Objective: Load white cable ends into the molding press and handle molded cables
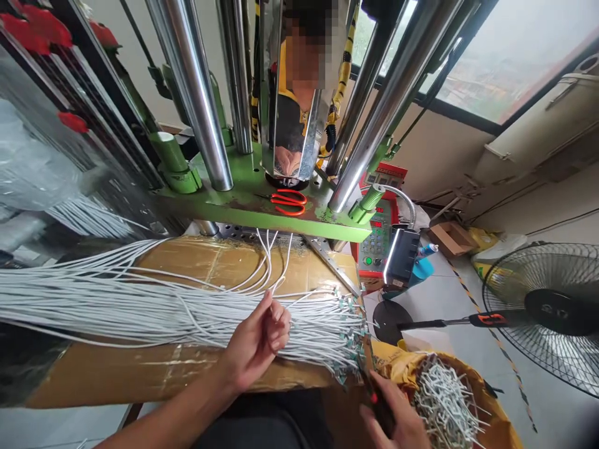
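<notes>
A thick bundle of thin white cables [140,305] lies across a cardboard-covered bench [187,368], its ends with small connectors [349,337] pointing right. My left hand [259,340] is closed in a pinch on a few white cables that loop up toward the green machine. My right hand [395,415] is at the lower right, fingers wrapped round a dark tool with a red part, beside a yellow bag [496,424] of white cut pieces [444,399].
A green press [262,206] with chrome columns [196,93] stands behind the bench; red scissors [287,201] lie on its plate. A control box [379,237] and lamp [400,255] sit to the right. A floor fan [547,312] stands at the far right.
</notes>
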### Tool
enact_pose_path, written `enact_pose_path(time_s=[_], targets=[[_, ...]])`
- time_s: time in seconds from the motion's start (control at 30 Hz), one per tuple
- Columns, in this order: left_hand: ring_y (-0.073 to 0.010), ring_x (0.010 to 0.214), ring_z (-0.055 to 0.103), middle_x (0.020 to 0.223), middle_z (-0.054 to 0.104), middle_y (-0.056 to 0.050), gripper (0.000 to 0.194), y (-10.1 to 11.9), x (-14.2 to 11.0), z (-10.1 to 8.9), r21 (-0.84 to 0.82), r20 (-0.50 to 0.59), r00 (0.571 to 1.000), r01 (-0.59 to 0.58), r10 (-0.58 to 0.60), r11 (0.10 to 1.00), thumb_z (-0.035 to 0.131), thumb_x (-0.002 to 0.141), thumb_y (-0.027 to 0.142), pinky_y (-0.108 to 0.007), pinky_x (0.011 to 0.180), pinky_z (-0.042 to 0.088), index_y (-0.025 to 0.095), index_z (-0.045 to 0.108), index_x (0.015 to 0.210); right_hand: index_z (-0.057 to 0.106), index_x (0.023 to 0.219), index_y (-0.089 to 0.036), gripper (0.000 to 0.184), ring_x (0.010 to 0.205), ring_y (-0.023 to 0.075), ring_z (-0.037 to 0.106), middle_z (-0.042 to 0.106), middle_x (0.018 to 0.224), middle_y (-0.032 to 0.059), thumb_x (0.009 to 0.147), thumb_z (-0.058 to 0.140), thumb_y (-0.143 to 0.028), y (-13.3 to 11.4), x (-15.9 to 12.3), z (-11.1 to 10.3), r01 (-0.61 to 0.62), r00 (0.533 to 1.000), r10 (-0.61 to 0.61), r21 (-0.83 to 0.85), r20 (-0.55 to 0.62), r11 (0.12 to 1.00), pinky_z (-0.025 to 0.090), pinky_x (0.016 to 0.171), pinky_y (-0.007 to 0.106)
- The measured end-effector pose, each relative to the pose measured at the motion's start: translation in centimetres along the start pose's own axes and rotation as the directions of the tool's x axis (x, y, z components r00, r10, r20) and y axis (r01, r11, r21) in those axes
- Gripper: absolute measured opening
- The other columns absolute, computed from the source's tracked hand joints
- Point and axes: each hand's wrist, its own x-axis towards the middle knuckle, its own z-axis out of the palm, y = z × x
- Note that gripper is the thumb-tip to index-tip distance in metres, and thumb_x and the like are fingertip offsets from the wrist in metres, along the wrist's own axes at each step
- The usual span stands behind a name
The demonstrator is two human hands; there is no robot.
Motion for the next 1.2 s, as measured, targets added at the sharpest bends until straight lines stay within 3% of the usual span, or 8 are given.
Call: enact_pose_path(time_s=[0.1,0.2,0.43,0.67,0.8,0.97,1.07,1.2], targets=[[-0.0042,0.046,0.032,0.058,0.043,0.004,0.037,-1.2,0.2,0.7,0.05,0.015,0.998,0.052,-0.053,0.997,0.066,0.085,0.038,-0.013,0.04,0.034,0.013,0.053,0.062,0.062,0.111,-0.019,0.031,0.081,0.0173,0.066,0.07,0.095,0.0056,0.082,0.06,-0.031,-6.9,2.6,5.9,0.094,0.99,-0.069,0.214,-0.12,0.972,0.052,0.076,0.026],[-0.0042,0.045,0.032,0.059,0.045,0.003,0.038,-2.1,0.0,1.0,0.107,-0.005,0.997,0.078,-0.078,0.991,0.065,0.085,0.04,-0.014,0.039,0.032,0.013,0.053,0.062,0.063,0.104,-0.017,0.025,0.076,0.0153,0.064,0.069,0.087,0.0037,0.083,0.062,-0.03,-9.4,4.4,8.6,0.136,0.986,-0.084,0.397,-0.147,0.908,0.052,0.072,0.024],[-0.0061,0.05,0.046,0.055,0.049,0.003,0.036,-3.1,-0.4,-1.0,0.481,-0.209,0.976,0.048,0.061,0.875,0.068,0.081,0.046,-0.017,0.052,0.04,0.011,0.07,0.091,0.058,0.101,-0.017,0.029,0.077,0.0136,0.06,0.062,0.088,0.0017,0.079,0.069,-0.033,-7.7,4.8,9.8,-0.156,0.971,0.239,0.781,0.01,0.604,0.051,0.071,0.025],[-0.0081,0.055,0.05,0.075,0.063,-0.003,0.031,-2.8,-0.4,-1.1,0.682,-0.151,0.978,-0.002,0.143,0.731,0.076,0.072,0.043,-0.022,0.058,0.043,0.012,0.074,0.076,0.064,0.092,-0.017,0.028,0.075,0.0134,0.057,0.061,0.079,-0.0001,0.072,0.075,-0.032,-7.2,4.1,9.8,-0.184,0.953,0.303,0.758,-0.019,0.626,0.049,0.071,0.024],[-0.013,0.069,0.053,0.084,0.066,-0.007,0.029,-3.2,-0.5,-0.9,0.723,-0.174,0.98,0.062,0.094,0.688,0.077,0.07,0.041,-0.02,0.055,0.042,0.013,0.075,0.073,0.06,0.09,-0.019,0.028,0.074,0.0105,0.056,0.061,0.081,-0.0028,0.07,0.077,-0.031,-7.5,4.1,10.7,-0.175,0.917,0.399,0.877,-0.021,0.447,0.048,0.071,0.021],[-0.015,0.072,0.059,0.081,0.07,-0.005,0.027,-3.9,-0.6,-1.2,0.731,-0.176,0.975,0.036,0.137,0.681,0.079,0.069,0.037,-0.023,0.068,0.048,0.016,0.075,0.085,0.056,0.094,-0.021,0.036,0.071,0.013,0.06,0.062,0.083,-0.0019,0.069,0.078,-0.034,-8.8,3.9,11.9,-0.276,0.871,0.46,0.947,0.174,0.164,0.051,0.069,0.026],[-0.0174,0.073,0.062,0.084,0.071,-0.005,0.025,-3.9,-0.4,-1.5,0.747,-0.127,0.978,-0.015,0.165,0.664,0.077,0.07,0.037,-0.026,0.068,0.051,0.016,0.073,0.084,0.058,0.095,-0.019,0.033,0.074,0.0141,0.061,0.065,0.085,0.0001,0.072,0.074,-0.036,-8.8,3.7,11.7,-0.296,0.897,0.411,0.911,0.162,0.286,0.051,0.073,0.028],[-0.0166,0.067,0.063,0.072,0.07,-0.004,0.024,-3.1,0.0,-2.0,0.758,-0.087,0.978,-0.058,0.189,0.65,0.075,0.074,0.038,-0.026,0.064,0.053,0.016,0.07,0.083,0.064,0.096,-0.019,0.022,0.073,0.0146,0.06,0.065,0.08,0.0001,0.079,0.066,-0.034,-7.4,3.5,8.9,-0.207,0.976,0.209,0.602,0.068,0.771,0.05,0.069,0.023]])
